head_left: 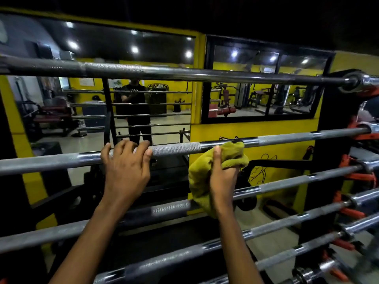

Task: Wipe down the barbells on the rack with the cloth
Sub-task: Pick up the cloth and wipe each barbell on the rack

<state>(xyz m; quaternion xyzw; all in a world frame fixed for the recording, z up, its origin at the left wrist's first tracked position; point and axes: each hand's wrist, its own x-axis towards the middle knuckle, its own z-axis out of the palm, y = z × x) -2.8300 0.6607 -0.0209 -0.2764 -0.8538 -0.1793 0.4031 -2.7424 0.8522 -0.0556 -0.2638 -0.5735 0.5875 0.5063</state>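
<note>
Your main risk is the second barbell point(176, 149) rolling or shifting on its orange hooks point(357, 137) if you shove the cloth point(200, 181) hard along it, since it appears to lie loose on the rack point(332, 152). A slack steadying grip would let the bar turn under the wipe instead of coming clean. The cloth is bunched, with a long tail hanging down across the barbell below point(287, 182). That tail could snag there or drag the wad off the steel, leaving only a small patch doing the work. The rough knurled stretches may also catch the fabric. Your left hand point(127, 167) has its fingers curled over the top of the second barbell on a knurled section, well left of the cloth. Your right hand point(223, 177) clutches the cloth in a closed fist, thumb lying up across it, and presses its upper fold against the smooth band of the same bar, just right of that knurling.
</note>
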